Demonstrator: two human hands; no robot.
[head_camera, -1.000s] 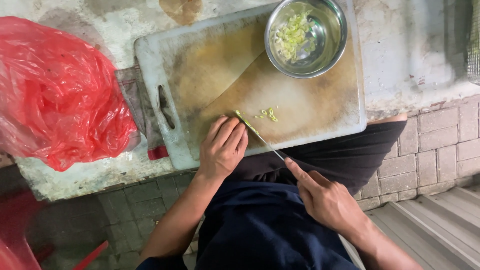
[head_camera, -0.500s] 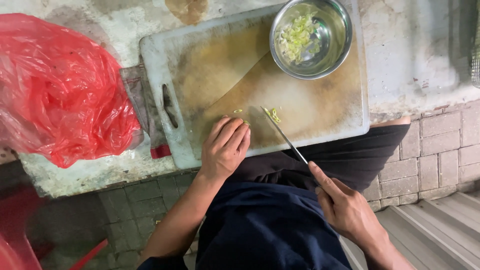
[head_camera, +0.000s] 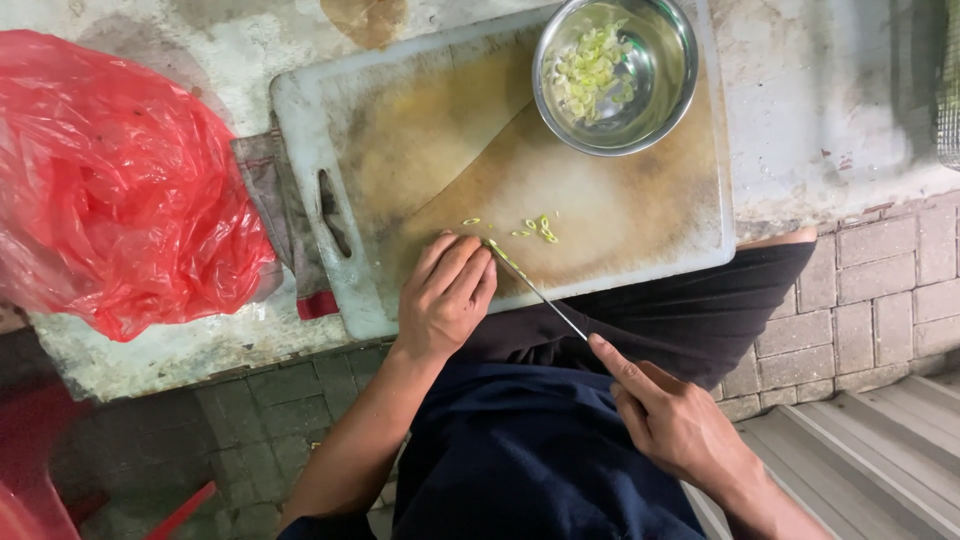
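Green onion: hidden under the left hand at the near edge of the cutting board, only a sliver of green peeking out beside the fingertips, right where the blade meets it.
Left hand: flat on the board, fingers pressed together and pointing away, pinning the onion down.
Knife: thin blade, tip just beside the left fingertips, handle end back in the right hand.
Right hand: off the board, near side, closed round the handle with the forefinger laid out along the top.
Key relation: the onion lies directly under and just right of the left fingers; I cannot tell its long axis, too little shows. The blade runs slantwise from near-right up to far-left. Left hand is the one on it; the right reaches it only through the knife.
Cut pieces: a few green bits scattered on the board, just beyond the knife tip.
Bowl: shiny metal, far right corner of the board, a heap of chopped onion inside, well apart from both hands.
Board: white plastic, stained brown, slot handle on its left.
Cloth: tucked under the board's left edge.
Red bag: crumpled plastic, far left on the concrete counter.
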